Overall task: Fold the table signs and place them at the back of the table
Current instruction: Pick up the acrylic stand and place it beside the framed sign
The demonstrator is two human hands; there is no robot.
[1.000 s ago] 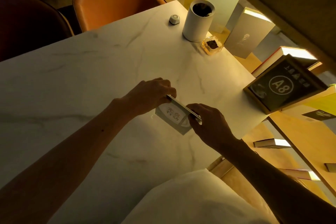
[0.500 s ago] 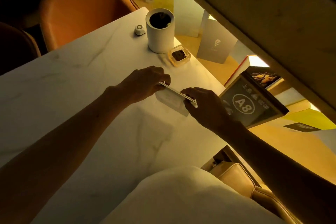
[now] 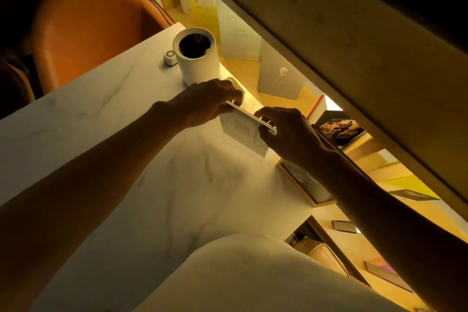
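Both hands were on the one table sign (image 3: 243,132), a pale folded card held upright near the far right edge of the white marble table (image 3: 101,134). The left hand (image 3: 205,104) pinched the left end of its top fold, fingers closed on the card, while the right hand (image 3: 286,132) gripped the right end the same way, thumb and fingertips clamped over the ridge. The card's printed face hung down toward the person; whether its lower edge touched the tabletop I couldn't tell.

Just beyond the left hand stood a white cylindrical container (image 3: 196,58) with a dark opening, and a small white puck-like gadget (image 3: 170,57) sat beside its left. An orange chair (image 3: 93,30) was tucked in at the far side. To the right, under the right forearm, a wood-framed sign (image 3: 304,185) leaned at the table's edge, and lit shelving with upright books (image 3: 279,76) ran alongside.
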